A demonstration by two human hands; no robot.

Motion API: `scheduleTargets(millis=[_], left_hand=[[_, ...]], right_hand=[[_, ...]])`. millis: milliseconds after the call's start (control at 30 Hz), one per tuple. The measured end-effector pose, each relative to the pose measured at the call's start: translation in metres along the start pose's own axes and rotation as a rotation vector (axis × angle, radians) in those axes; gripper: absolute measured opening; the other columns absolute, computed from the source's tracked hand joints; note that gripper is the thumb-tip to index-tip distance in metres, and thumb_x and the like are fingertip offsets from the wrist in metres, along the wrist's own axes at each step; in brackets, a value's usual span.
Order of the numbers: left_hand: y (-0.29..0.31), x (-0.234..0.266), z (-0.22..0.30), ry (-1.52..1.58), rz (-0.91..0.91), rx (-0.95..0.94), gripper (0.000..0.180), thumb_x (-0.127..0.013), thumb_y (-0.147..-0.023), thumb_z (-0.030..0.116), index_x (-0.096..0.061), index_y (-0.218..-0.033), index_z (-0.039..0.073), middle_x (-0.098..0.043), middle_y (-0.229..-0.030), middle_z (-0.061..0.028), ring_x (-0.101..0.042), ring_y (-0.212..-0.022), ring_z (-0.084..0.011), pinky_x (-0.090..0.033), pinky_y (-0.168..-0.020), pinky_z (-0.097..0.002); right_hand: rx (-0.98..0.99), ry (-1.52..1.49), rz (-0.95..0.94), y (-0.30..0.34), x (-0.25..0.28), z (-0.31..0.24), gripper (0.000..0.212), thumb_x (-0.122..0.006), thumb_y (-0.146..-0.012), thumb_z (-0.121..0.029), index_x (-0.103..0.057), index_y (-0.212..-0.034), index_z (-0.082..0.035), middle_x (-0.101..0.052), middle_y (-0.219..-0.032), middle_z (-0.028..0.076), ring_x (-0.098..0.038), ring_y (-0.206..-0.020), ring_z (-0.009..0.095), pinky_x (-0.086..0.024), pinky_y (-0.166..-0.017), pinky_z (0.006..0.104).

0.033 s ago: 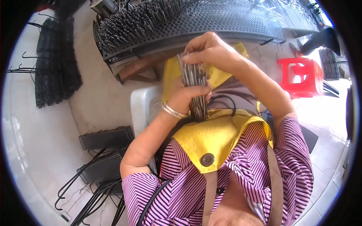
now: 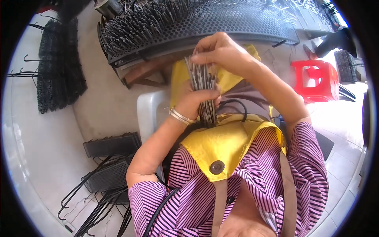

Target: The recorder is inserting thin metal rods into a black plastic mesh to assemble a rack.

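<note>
A bundle of thin grey metal rods point(image 2: 203, 79) stands tilted over my lap, their far ends fanned out a little. My left hand point(image 2: 199, 98) is wrapped round the middle of the bundle, thumb across the front. At its far end my right hand point(image 2: 216, 50) is closed, thumb and fingers pinched around the tip of a thin rod. The pinched fingertips partly hide the rod ends. Below the bundle lies my yellow apron point(image 2: 221, 144).
Ahead, a perforated black metal table point(image 2: 233, 23) bears a dense pile of dark rods point(image 2: 146, 25). A red plastic stool point(image 2: 316, 81) stands at right. Black hooked racks point(image 2: 104, 177) lie at lower left, and others point(image 2: 59, 67) hang at far left. A white chair arm point(image 2: 148, 106) is beside me.
My right hand has shifted very slightly away from me at the rod tips. The left hand and the bundle look unchanged.
</note>
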State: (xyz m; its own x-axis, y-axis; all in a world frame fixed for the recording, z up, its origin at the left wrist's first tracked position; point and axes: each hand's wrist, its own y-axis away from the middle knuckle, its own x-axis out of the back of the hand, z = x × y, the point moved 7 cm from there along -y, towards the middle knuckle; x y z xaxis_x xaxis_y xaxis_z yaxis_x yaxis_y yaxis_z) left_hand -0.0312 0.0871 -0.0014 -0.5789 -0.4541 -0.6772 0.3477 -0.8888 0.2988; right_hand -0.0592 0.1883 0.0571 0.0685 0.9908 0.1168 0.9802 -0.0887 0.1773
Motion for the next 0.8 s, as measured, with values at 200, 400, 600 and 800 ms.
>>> scheduleTargets(millis=[200,400,600,800], left_hand=[[0.000,0.004,-0.003,0.005,0.104,0.040,0.020,-0.061,-0.069,0.003,-0.052,-0.086,-0.001,-0.055,-0.065,-0.0066,-0.056,-0.054,-0.0150,-0.047,-0.048,-0.0260],[0.000,0.011,-0.007,0.082,0.125,0.068,0.024,-0.059,-0.069,-0.002,-0.049,-0.090,-0.001,-0.055,-0.071,-0.0082,-0.056,-0.056,-0.0182,-0.048,-0.047,-0.0287],[0.001,0.011,-0.005,0.078,0.153,0.056,0.025,-0.060,-0.068,-0.002,-0.049,-0.090,-0.001,-0.055,-0.070,-0.0086,-0.055,-0.054,-0.0182,-0.047,-0.047,-0.0285],[0.002,0.011,-0.004,0.083,0.182,0.062,0.024,-0.060,-0.068,-0.002,-0.049,-0.089,-0.001,-0.055,-0.069,-0.0082,-0.055,-0.054,-0.0181,-0.047,-0.046,-0.0284]], right_hand=[[0.003,-0.130,0.276,-0.003,0.043,-0.005,0.017,-0.062,-0.075,-0.013,-0.059,-0.079,0.004,-0.059,-0.067,0.007,-0.056,-0.058,0.011,-0.046,-0.051,0.0212],[0.181,-0.300,0.460,-0.019,0.070,-0.016,0.018,-0.062,-0.075,-0.014,-0.059,-0.079,0.004,-0.060,-0.070,0.011,-0.059,-0.060,0.015,-0.049,-0.053,0.0249],[0.913,-0.298,0.362,-0.032,0.071,-0.052,0.013,-0.055,-0.080,-0.008,-0.056,-0.071,0.002,-0.057,-0.062,0.005,-0.056,-0.055,0.010,-0.050,-0.049,0.0226],[0.543,0.051,0.681,-0.045,0.069,-0.039,0.014,-0.056,-0.080,-0.008,-0.055,-0.070,0.001,-0.054,-0.058,0.001,-0.053,-0.054,0.006,-0.045,-0.047,0.0187]])
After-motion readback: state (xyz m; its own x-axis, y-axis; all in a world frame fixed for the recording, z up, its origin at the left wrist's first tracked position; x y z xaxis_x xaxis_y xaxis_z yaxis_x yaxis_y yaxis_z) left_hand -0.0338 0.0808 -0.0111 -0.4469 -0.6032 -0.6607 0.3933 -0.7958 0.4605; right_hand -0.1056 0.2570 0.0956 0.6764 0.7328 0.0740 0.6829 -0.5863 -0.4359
